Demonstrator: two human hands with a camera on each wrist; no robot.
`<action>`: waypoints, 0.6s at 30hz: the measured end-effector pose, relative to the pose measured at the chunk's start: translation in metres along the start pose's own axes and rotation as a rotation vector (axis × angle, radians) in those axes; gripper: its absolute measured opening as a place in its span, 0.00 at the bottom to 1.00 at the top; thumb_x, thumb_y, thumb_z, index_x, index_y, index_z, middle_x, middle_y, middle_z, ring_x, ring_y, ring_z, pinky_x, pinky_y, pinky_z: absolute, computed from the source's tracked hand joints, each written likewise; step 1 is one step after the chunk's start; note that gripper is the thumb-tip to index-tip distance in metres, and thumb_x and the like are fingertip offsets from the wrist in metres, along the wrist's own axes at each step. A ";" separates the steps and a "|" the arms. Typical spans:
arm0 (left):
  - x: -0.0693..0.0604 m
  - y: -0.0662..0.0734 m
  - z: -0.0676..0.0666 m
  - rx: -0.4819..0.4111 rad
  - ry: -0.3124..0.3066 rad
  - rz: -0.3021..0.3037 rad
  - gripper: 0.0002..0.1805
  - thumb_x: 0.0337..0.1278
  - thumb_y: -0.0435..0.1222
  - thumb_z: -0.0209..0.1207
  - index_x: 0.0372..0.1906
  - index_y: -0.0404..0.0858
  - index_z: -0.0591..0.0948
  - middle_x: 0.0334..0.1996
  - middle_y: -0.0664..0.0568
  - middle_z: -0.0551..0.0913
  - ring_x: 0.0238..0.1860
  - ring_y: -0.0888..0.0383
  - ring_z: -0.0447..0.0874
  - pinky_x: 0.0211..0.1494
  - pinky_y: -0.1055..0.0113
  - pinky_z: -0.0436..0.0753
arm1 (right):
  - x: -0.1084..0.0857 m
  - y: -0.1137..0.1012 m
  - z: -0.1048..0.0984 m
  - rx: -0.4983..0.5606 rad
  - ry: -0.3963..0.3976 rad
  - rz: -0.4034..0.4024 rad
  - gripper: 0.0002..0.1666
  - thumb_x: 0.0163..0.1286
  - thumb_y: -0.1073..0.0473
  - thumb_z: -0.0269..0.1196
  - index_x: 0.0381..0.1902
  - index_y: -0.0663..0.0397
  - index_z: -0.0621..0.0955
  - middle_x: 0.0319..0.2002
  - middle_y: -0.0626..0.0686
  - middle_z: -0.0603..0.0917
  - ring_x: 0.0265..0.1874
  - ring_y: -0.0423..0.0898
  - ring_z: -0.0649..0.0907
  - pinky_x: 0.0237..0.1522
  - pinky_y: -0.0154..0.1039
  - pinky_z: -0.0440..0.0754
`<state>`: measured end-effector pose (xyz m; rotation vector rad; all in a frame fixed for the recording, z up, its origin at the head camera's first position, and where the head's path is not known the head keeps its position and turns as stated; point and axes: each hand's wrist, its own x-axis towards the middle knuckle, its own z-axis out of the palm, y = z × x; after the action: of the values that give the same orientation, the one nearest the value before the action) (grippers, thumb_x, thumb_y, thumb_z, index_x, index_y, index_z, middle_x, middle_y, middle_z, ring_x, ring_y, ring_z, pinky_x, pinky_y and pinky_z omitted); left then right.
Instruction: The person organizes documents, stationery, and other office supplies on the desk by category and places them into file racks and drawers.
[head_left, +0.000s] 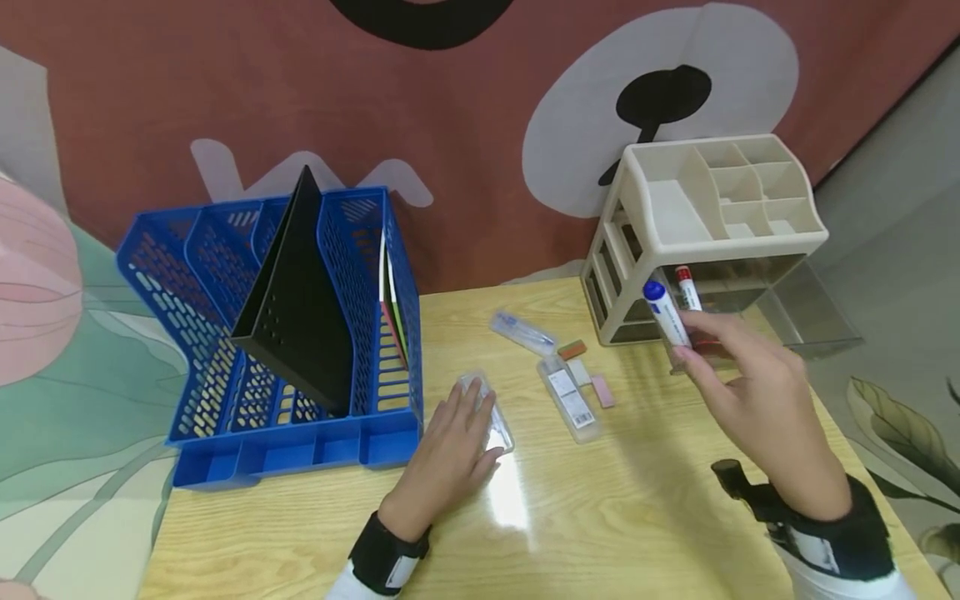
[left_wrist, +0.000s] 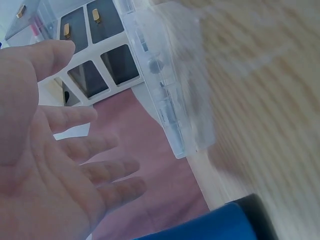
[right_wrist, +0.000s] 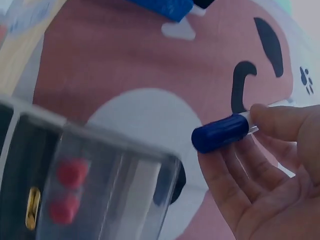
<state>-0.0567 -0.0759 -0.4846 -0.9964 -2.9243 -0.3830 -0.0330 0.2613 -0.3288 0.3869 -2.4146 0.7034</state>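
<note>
Just beside a pulled-out clear drawer of a cream cabinet, a person's right hand pinches a blue-capped marker between thumb and fingers, cap foremost. A red-capped marker appears to lie within the drawer; the right wrist view shows the blue cap apart from the clear wall. Good handling here would seem to call for a light but sure pinch, the barrel turned to run with its red-capped neighbour and the cap held clear of the drawer's rim, with no knock to the thin plastic. The left hand, fingers loosely spread, is over a clear case; whether the fingertips touch it cannot be told. Below, a pale wood-grain table catches a bright patch of glare and bears a labelled case, a pink block and a blue file rack holding a black folder. Behind hangs a reddish-brown cloth with a cartoon print, a grey surface beyond it at right
</note>
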 end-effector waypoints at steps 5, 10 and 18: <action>0.001 0.002 0.001 0.002 0.013 0.008 0.41 0.71 0.56 0.58 0.79 0.37 0.64 0.80 0.37 0.59 0.80 0.36 0.58 0.77 0.39 0.67 | 0.006 0.013 -0.012 -0.070 0.008 0.012 0.29 0.54 0.78 0.75 0.55 0.64 0.84 0.45 0.62 0.88 0.40 0.34 0.82 0.36 0.10 0.73; 0.001 0.002 0.000 -0.027 0.011 0.028 0.42 0.70 0.56 0.58 0.79 0.38 0.63 0.81 0.38 0.58 0.81 0.36 0.55 0.77 0.38 0.66 | 0.011 0.033 -0.020 -0.140 0.001 -0.025 0.30 0.52 0.80 0.75 0.54 0.63 0.85 0.44 0.61 0.89 0.37 0.49 0.83 0.45 0.08 0.66; 0.005 0.003 -0.001 -0.031 -0.009 0.096 0.47 0.66 0.61 0.59 0.80 0.40 0.62 0.82 0.40 0.55 0.81 0.36 0.53 0.79 0.39 0.63 | 0.010 0.068 -0.033 -0.253 -0.112 -0.031 0.28 0.54 0.76 0.75 0.54 0.59 0.86 0.43 0.59 0.89 0.33 0.47 0.80 0.36 0.14 0.68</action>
<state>-0.0595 -0.0708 -0.4827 -1.1404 -2.8725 -0.4227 -0.0543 0.3341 -0.3269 0.3674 -2.5579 0.3641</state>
